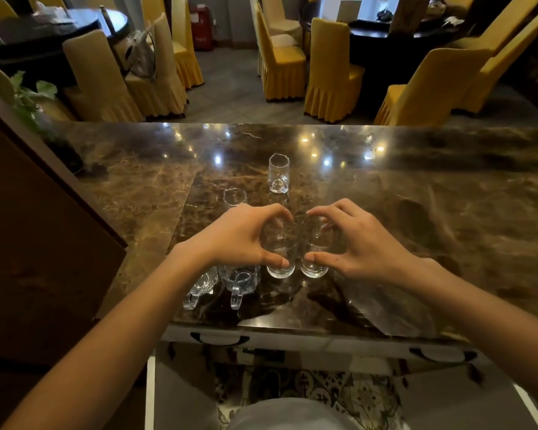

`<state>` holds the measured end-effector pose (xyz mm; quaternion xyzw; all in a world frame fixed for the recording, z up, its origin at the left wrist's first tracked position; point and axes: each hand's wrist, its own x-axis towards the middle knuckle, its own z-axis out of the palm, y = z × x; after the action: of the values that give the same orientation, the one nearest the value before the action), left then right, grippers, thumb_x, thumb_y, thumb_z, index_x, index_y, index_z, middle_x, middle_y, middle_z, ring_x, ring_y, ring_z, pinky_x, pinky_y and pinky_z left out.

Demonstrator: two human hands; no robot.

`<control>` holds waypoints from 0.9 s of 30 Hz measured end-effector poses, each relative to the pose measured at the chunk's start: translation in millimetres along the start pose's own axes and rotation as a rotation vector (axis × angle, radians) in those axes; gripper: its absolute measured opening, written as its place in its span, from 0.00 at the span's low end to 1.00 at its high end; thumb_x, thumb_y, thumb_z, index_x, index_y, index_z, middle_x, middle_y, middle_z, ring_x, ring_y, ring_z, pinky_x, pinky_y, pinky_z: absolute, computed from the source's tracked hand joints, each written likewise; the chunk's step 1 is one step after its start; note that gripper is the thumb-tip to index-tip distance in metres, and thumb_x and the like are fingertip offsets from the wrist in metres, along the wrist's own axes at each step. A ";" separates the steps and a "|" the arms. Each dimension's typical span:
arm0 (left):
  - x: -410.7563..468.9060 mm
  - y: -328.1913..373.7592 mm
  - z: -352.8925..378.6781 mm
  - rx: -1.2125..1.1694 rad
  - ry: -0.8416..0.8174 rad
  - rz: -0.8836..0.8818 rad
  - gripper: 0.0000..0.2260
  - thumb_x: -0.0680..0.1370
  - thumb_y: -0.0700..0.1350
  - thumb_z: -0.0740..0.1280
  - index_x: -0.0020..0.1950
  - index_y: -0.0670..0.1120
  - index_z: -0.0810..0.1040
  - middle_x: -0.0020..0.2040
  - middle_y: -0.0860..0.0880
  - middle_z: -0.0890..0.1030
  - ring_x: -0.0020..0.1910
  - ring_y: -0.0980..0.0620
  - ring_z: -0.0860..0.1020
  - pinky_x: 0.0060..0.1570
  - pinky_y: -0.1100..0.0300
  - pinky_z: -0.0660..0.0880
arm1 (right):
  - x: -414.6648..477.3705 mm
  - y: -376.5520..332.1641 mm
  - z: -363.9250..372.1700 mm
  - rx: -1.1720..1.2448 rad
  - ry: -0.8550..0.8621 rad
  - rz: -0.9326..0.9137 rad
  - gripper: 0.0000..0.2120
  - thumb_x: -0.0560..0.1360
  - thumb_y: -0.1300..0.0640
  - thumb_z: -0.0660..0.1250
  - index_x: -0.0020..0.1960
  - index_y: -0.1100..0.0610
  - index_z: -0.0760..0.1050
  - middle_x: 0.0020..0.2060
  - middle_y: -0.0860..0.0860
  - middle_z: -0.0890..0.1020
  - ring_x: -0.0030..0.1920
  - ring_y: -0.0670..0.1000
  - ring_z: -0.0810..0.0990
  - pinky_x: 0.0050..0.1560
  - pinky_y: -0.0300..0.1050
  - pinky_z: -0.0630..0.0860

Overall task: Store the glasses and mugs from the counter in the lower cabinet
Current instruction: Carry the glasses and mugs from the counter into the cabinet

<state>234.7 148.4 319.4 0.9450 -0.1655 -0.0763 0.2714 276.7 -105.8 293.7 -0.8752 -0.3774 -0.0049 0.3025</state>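
Observation:
Two clear tumblers stand side by side near the front of the brown marble counter [416, 212]. My left hand [239, 235] grips the left tumbler [280, 270], and my right hand [354, 240] grips the right tumbler [313, 270]. Under my left wrist sit two clear glass mugs, one [239, 282] with its handle toward me and another [199, 288] further left. A third tumbler [279, 173] stands alone farther back. Another small glass [234, 197] shows just beyond my left hand, partly hidden by it.
Below the counter's front edge, white cabinet doors [151, 392] stand open over a patterned floor, with drawer handles [219, 338] above. A dark wooden panel [28, 243] flanks the left. Beyond the counter are yellow-covered chairs [280, 57] and dark round tables.

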 end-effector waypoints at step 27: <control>-9.2 -2.4 18.3 0.099 -0.080 -0.009 0.38 0.63 0.69 0.76 0.69 0.57 0.69 0.54 0.56 0.81 0.50 0.57 0.79 0.53 0.55 0.79 | -18.3 -4.6 15.2 -0.031 -0.129 0.125 0.37 0.61 0.27 0.75 0.63 0.43 0.67 0.54 0.42 0.72 0.50 0.43 0.74 0.50 0.40 0.77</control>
<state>222.5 144.7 303.2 0.9542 -0.1756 -0.1071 0.2172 257.2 -107.3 279.3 -0.9001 -0.3408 0.0644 0.2636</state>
